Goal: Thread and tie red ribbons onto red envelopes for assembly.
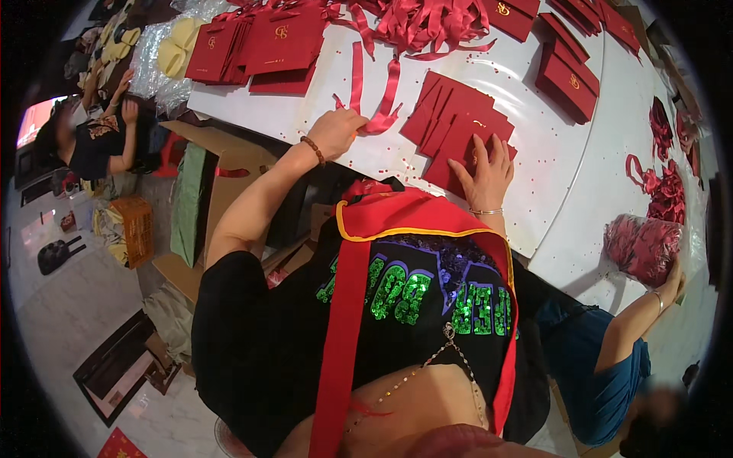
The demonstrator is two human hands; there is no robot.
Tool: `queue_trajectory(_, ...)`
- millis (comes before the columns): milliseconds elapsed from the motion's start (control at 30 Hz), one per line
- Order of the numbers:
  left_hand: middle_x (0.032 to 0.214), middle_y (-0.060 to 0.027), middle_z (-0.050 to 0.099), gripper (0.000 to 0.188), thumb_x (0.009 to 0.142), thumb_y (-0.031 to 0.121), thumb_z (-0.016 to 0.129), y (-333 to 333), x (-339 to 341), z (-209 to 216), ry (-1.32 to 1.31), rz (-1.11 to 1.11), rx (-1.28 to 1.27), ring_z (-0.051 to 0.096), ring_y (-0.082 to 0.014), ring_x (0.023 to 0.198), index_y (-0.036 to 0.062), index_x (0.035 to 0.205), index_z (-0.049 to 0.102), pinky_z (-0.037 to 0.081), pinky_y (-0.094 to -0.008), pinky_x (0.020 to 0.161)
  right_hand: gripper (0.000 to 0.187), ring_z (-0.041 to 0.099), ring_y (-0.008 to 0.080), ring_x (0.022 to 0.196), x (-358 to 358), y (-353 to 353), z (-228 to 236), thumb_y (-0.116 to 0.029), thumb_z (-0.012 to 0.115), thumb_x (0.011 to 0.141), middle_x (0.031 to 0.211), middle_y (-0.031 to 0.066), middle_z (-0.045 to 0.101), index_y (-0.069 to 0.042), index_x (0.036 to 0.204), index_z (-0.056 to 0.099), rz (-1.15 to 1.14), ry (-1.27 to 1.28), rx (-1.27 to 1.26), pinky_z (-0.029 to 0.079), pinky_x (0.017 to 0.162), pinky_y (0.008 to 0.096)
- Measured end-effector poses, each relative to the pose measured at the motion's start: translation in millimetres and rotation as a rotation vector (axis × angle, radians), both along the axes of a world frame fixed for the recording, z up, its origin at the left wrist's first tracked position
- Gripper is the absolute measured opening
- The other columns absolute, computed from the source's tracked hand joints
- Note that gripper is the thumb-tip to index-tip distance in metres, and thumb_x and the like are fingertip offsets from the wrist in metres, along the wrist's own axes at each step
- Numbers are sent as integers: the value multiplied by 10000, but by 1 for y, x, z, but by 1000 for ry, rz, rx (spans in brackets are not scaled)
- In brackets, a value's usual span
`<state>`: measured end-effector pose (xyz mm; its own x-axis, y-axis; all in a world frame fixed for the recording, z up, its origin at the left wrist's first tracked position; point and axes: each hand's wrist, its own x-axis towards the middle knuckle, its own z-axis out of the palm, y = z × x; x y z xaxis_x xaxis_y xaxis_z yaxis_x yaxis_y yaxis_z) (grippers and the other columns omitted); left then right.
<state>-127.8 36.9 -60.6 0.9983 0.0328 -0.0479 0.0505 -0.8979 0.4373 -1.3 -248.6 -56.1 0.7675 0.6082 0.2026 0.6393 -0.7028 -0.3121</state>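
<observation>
My left hand (336,137), a beaded bracelet at its wrist, is at the table's near edge with its fingers curled closed on a red ribbon (386,99). Ribbon shows on both sides of my fingertips, though the grip itself is partly hidden. Fingers spread, my right hand (487,172) rests on the nearest of several flat red packets (443,166) with a gold emblem. Those packets overlap in a fan just beyond and to the left of that hand.
More red packets (286,42) stand at the far left, beside a heap of ribbons (435,23). Others (569,80) lie far right. Red specks dot the white table (534,206). At right, a co-worker's hand (672,282) touches a plastic-wrapped red bundle (645,248). Cardboard boxes (221,145) stand left.
</observation>
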Motion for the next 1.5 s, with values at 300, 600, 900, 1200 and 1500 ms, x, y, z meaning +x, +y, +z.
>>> queue_trajectory(300, 978, -173, 528, 318, 833, 279, 511, 17, 38, 5, -51, 358, -15, 538, -343, 888, 50, 1055, 517, 447, -406, 747, 594, 316, 321, 1214, 1, -2, 4, -478, 621, 711, 1295, 152, 368, -158, 1195, 492, -11, 11, -8, 240, 959, 499)
queue_trajectory(600, 846, -148, 612, 181, 781, 193, 532, 34, 57, -1, -39, 451, -53, 586, -312, 769, 51, 879, 586, 454, -393, 674, 595, 286, 342, 1233, -2, 0, 7, -428, 631, 726, 1319, 161, 338, -145, 1222, 463, 25, 99, 12, 217, 980, 483)
queue_trajectory(900, 746, -106, 611, 121, 800, 19, 526, 161, 116, 141, -637, 653, -726, 598, -144, 546, -6, 918, 536, 469, -226, 449, 612, 261, 338, 1252, 1, -6, 5, -441, 629, 723, 1336, 153, 314, -147, 1230, 453, 2, 152, 6, 190, 989, 511)
queue_trajectory(1200, 938, -103, 641, 261, 734, 89, 591, 343, 135, 94, -483, 941, -31, 612, -184, 848, 33, 987, 622, 473, -288, 770, 610, 254, 339, 1255, -4, -6, 8, -434, 629, 724, 1337, 154, 311, -140, 1229, 453, -52, 171, -57, 194, 990, 509)
queue_trajectory(1500, 737, -60, 616, 202, 803, 34, 547, 294, 136, 47, -566, 575, -553, 572, -141, 582, 25, 1001, 587, 473, -241, 516, 592, 282, 348, 1236, -1, 9, 5, -424, 632, 728, 1327, 174, 323, -134, 1218, 471, -28, 146, 17, 215, 980, 495)
